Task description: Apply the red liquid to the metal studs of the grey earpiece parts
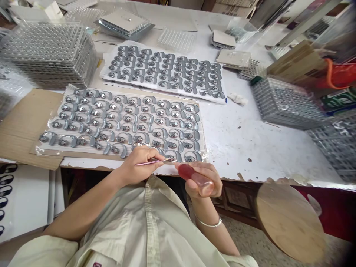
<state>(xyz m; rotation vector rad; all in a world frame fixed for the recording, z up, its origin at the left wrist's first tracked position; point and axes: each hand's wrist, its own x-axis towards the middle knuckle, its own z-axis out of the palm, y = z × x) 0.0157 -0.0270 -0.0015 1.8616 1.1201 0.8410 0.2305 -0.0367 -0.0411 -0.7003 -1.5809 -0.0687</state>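
Observation:
My left hand (139,165) is closed in a pinch on a thin pink brush (151,162), whose tip points right toward the near edge of a sheet. My right hand (204,178) is wrapped round a small clear bottle of reddish liquid (194,178), held just off the table's front edge. The brush tip lies close to the bottle's mouth. Right above both hands lies a sheet (52,150) covered with several rows of grey hook-shaped earpiece parts (125,122), each with a shiny round centre.
A second sheet of the same grey parts (167,70) lies farther back. Stacks of clear plastic trays (47,52) stand at the back left, mesh trays (283,100) at the right. A round wooden stool (289,220) is at lower right. Cardboard (22,126) lies under the near sheet.

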